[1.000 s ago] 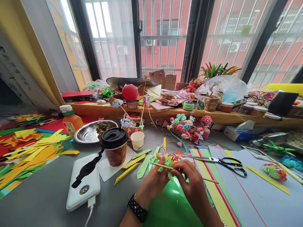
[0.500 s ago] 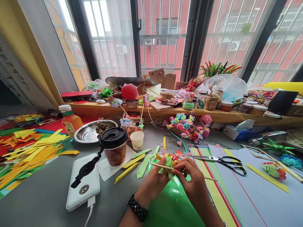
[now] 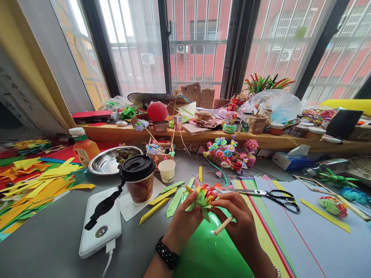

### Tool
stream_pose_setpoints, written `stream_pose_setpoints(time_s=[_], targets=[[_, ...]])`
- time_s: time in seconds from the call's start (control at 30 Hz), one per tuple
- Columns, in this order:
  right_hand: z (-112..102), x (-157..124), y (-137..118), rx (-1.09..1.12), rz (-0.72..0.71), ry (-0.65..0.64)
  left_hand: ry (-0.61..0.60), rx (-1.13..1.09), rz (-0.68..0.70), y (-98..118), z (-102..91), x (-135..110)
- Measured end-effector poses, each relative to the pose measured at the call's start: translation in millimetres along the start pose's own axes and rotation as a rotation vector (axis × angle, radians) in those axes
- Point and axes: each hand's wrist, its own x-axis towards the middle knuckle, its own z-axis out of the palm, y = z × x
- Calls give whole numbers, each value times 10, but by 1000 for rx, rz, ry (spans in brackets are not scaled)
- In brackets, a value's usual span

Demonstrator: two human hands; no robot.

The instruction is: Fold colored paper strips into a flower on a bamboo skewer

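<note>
Your left hand (image 3: 187, 222) is closed around the base of a paper flower (image 3: 203, 199), its green folded leaves spreading over your fingers and pink and yellow petals showing above. Your right hand (image 3: 239, 216) has its fingertips at the flower's right side and grips a wooden stick (image 3: 223, 225), which slants out below the fingers with its near end pointing down and to your left. The flower is between your two hands, held up off the surface (image 3: 136, 243). You wear a black, white-dotted band (image 3: 167, 253) on your left wrist. Beneath your hands sits a shiny green object (image 3: 216, 253).

Just left of the flower lie green folded strips (image 3: 174, 203) and yellow folded strips (image 3: 153, 212). To your right, scissors (image 3: 262, 193) rest on coloured sheets (image 3: 319, 243), blades toward your right hand; a loose yellow strip (image 3: 324, 215) and a second paper flower (image 3: 333, 205) lie farther right.

Farther left you have a lidded coffee cup (image 3: 140, 187) on a white napkin (image 3: 127, 210), with a small paper cup (image 3: 167, 172) beside it. A white power bank (image 3: 100, 227) lies nearer you, its cable plugged in. Behind the coffee cup is a metal plate (image 3: 94, 166) with grapes (image 3: 124, 156), next to a juice bottle (image 3: 85, 149). Beyond your hands stands a bunch of crocheted flowers (image 3: 224, 153), before a crowded wooden ledge (image 3: 185, 135).
</note>
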Motion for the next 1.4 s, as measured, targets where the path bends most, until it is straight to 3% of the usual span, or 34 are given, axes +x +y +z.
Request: stream_pose_setpoints(time_s=[0.27, 0.47, 0.63, 0.77, 0.97, 1.07, 1.13, 1.2, 1.3, 1.4], targets=[[9, -5, -43, 14, -8, 5, -88, 56, 22, -38, -12, -19], [-4, -30, -17, 26, 28, 4, -84, 40, 22, -35, -34, -29], [-55, -37, 74, 12, 119, -151, -89, 62, 10, -46, -64, -41], [-51, -57, 106, 77, 131, -261, -91, 204, -21, -44, -21, -58], [-74, -42, 98, 101, 111, -250, -62, 440, -21, 57, 50, -24], [-84, -46, 122, 41, 98, -188, 14, 512, 72, 153, 36, -25], [-84, -57, 145, -24, 122, -118, -23, 560, 185, 221, 35, -60], [-80, -68, 162, -65, 141, -88, -101, 732, 212, 275, 54, -115], [-81, -68, 168, -58, 133, -148, -74, 975, 213, 308, 97, -180], [-110, -45, 147, 9, 121, -248, -67, 1041, 206, 306, 109, -187]])
